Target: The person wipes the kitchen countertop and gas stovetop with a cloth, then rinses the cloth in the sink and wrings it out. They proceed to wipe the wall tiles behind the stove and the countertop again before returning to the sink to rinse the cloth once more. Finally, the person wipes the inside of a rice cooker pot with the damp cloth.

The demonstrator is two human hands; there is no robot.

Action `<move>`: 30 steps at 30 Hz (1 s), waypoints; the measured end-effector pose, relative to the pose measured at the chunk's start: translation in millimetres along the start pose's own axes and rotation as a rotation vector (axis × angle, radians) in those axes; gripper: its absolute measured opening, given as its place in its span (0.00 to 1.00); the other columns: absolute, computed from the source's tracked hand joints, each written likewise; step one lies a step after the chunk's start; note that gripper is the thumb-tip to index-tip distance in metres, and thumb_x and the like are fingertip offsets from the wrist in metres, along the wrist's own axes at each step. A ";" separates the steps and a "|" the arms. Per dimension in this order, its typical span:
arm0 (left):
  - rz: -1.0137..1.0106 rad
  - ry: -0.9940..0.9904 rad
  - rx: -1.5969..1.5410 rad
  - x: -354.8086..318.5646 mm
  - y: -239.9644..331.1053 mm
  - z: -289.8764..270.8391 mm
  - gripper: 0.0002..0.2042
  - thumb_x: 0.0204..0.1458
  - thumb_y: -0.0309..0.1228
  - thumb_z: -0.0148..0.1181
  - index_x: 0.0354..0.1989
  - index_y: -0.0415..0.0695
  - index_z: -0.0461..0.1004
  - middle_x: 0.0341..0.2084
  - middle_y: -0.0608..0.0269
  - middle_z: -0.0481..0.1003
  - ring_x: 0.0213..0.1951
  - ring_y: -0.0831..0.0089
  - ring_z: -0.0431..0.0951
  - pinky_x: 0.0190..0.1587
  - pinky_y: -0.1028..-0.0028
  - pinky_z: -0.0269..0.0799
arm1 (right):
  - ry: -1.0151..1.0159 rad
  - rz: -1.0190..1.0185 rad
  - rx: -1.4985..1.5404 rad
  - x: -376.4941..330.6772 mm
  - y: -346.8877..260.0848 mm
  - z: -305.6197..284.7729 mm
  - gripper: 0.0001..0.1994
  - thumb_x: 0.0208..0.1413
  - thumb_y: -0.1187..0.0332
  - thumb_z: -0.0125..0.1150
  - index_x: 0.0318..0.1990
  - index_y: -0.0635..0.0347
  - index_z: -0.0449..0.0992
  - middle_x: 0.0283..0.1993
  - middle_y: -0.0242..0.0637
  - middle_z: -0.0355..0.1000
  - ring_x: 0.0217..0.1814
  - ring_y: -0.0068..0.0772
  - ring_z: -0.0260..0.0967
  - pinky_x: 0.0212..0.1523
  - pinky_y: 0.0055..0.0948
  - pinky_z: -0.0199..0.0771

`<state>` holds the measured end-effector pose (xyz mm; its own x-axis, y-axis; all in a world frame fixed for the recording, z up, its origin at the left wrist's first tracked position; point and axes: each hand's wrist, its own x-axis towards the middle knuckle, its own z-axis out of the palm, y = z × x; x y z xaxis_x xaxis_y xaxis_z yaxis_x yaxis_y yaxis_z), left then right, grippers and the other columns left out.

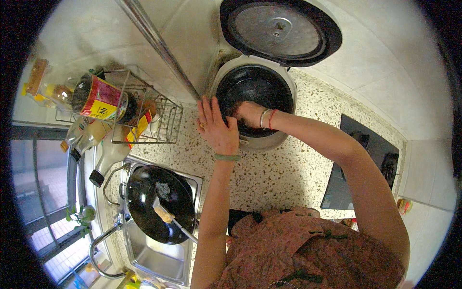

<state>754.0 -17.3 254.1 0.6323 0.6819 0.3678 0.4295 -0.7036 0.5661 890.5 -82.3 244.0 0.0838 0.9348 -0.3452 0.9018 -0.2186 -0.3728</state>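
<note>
A rice cooker [272, 143] stands on the speckled counter with its lid [274, 29] raised at the back. My right hand [249, 114] reaches down into the dark inner pot [255, 86], near its left front wall. Shadow and blur hide those fingertips, so I cannot make out whether anything is in them. On the left outer side of the cooker rests my left hand [219, 132], its fingers stretched out and holding nothing.
A black wok [159, 207] with a spatula [166, 215] in it sits over the sink [154, 257]. Left of the cooker, a wire rack [166, 120] holds a large jar [101, 96] and bottles. A black induction cooktop [356, 164] lies to the right.
</note>
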 end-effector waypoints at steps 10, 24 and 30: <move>0.005 -0.026 0.054 0.1 0.4 -5.0 0.32 0.44 0.31 0.54 0.63 0.44 0.60 0.66 0.56 0.54 0.68 0.57 0.49 0.66 0.52 0.43 | 0.386 0.003 -0.457 19.3 40.3 -8.7 0.10 0.50 0.69 0.52 0.35 0.55 0.80 0.36 0.41 0.77 0.45 0.40 0.74 0.56 0.42 0.65; 0.006 0.017 0.040 -0.1 2.8 1.5 0.31 0.43 0.31 0.52 0.62 0.44 0.61 0.66 0.57 0.54 0.68 0.58 0.51 0.64 0.50 0.45 | -0.173 0.203 -0.095 -29.8 9.1 -10.7 0.09 0.41 0.71 0.59 0.32 0.60 0.81 0.35 0.51 0.76 0.41 0.51 0.75 0.41 0.42 0.76; 0.025 0.030 -0.015 -1.3 -3.2 5.1 0.32 0.42 0.29 0.52 0.62 0.44 0.61 0.66 0.57 0.54 0.68 0.57 0.50 0.65 0.49 0.43 | 0.226 0.335 0.293 18.2 -2.8 16.5 0.08 0.41 0.69 0.62 0.30 0.62 0.80 0.33 0.54 0.75 0.40 0.54 0.75 0.42 0.43 0.76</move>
<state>755.0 -17.0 248.0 0.6231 0.6698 0.4039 0.4037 -0.7177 0.5673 882.6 -69.2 224.5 0.4678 0.8298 -0.3044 0.6554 -0.5568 -0.5104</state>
